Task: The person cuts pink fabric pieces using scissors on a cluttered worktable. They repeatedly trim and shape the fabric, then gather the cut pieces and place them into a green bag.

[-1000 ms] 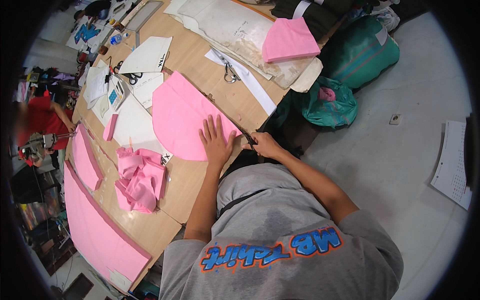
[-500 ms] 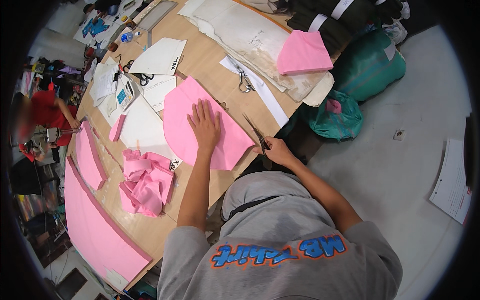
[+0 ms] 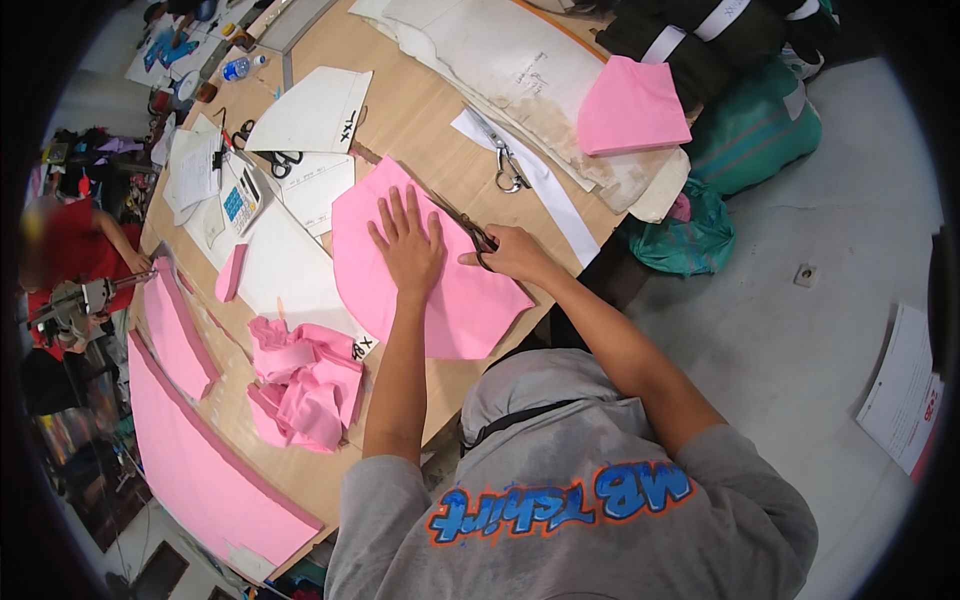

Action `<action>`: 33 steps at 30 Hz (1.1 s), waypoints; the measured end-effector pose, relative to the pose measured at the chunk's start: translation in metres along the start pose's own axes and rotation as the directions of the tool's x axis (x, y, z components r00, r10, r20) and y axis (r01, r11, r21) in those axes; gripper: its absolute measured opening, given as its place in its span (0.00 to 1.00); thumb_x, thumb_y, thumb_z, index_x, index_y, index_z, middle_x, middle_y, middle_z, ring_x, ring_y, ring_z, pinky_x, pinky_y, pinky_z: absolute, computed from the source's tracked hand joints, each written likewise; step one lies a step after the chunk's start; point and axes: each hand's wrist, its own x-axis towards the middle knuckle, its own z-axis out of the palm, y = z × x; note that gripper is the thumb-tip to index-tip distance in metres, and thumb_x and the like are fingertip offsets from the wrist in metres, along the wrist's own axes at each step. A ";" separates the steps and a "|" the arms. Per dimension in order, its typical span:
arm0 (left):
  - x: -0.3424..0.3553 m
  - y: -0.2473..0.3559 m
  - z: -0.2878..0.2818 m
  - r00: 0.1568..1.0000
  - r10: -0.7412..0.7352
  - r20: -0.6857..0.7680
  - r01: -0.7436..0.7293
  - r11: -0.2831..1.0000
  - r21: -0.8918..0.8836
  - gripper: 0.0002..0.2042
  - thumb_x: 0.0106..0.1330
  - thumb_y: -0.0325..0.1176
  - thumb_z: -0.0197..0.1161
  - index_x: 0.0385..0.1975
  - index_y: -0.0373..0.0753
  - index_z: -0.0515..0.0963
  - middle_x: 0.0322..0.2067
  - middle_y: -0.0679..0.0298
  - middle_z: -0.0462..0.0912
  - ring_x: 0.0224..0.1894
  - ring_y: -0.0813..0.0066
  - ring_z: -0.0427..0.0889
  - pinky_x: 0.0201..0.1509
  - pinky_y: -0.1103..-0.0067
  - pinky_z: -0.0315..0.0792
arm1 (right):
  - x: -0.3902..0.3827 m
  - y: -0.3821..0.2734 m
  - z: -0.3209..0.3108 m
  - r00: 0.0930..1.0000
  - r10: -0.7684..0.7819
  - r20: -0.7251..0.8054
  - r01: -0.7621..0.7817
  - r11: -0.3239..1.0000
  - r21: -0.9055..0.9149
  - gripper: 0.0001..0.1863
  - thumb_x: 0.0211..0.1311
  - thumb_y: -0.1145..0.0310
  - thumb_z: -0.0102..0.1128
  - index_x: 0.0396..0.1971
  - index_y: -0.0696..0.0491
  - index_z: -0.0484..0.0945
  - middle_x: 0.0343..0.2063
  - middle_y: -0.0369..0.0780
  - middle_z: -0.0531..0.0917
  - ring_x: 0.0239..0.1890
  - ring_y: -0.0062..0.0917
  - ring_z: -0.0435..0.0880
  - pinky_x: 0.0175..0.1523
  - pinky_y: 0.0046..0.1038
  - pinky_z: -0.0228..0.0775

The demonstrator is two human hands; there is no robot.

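My left hand (image 3: 408,248) lies flat with fingers spread on a large pink fabric piece (image 3: 472,318). My right hand (image 3: 512,252) grips black-handled scissors (image 3: 477,237), whose blades point up and left at the fabric's upper right edge. Whether the blades touch the cloth I cannot tell. Silver scissors (image 3: 507,172) lie on a white strip (image 3: 563,225) beyond that edge. Left of the pink piece are white paper patterns (image 3: 275,280), a calculator (image 3: 241,203), a narrow pink piece (image 3: 231,272) and crumpled pink cloth (image 3: 305,385).
Long pink pieces (image 3: 205,460) lie along the table's (image 3: 410,90) left. A pink stack (image 3: 630,110) tops papers at the back. Green bags (image 3: 755,135) stand off the right edge above grey floor (image 3: 750,330). A co-worker in red (image 3: 75,250) is at a metal machine (image 3: 95,300).
My right hand and the scissors have moved up from the fabric's lower right corner along its edge. My left hand has shifted up the piece and stays spread.
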 end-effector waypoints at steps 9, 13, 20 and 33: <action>0.002 0.001 -0.001 0.999 -0.053 0.013 0.053 0.998 -0.019 0.35 0.91 0.56 0.48 0.94 0.53 0.57 0.94 0.61 0.53 0.95 0.53 0.45 0.95 0.42 0.33 | 0.011 -0.002 0.010 1.000 0.017 0.012 -0.016 0.998 -0.055 0.45 0.56 0.23 0.83 0.44 0.56 0.87 0.35 0.46 0.91 0.41 0.42 0.93 0.49 0.43 0.82; 0.003 0.001 0.001 0.999 -0.041 -0.005 0.041 0.999 0.005 0.35 0.91 0.56 0.47 0.94 0.53 0.57 0.94 0.61 0.53 0.95 0.54 0.46 0.95 0.42 0.34 | 0.013 0.000 0.011 1.000 -0.017 -0.004 0.017 0.996 -0.089 0.44 0.59 0.25 0.82 0.45 0.56 0.86 0.35 0.47 0.91 0.41 0.45 0.93 0.50 0.45 0.82; 0.002 0.001 0.001 0.999 -0.036 -0.009 0.036 0.999 -0.003 0.35 0.91 0.57 0.47 0.93 0.53 0.57 0.93 0.60 0.53 0.95 0.53 0.46 0.95 0.41 0.34 | 0.011 0.004 0.014 0.996 -0.082 -0.042 0.075 0.987 -0.140 0.42 0.63 0.25 0.80 0.46 0.55 0.86 0.34 0.48 0.91 0.40 0.47 0.92 0.48 0.47 0.81; 0.002 0.001 0.001 0.999 -0.044 0.001 0.043 0.999 0.011 0.35 0.92 0.56 0.47 0.93 0.52 0.58 0.93 0.60 0.55 0.95 0.53 0.47 0.94 0.41 0.36 | 0.009 0.001 0.011 0.996 -0.082 -0.040 0.077 0.991 -0.109 0.40 0.63 0.27 0.81 0.43 0.55 0.86 0.30 0.46 0.90 0.37 0.45 0.92 0.46 0.46 0.80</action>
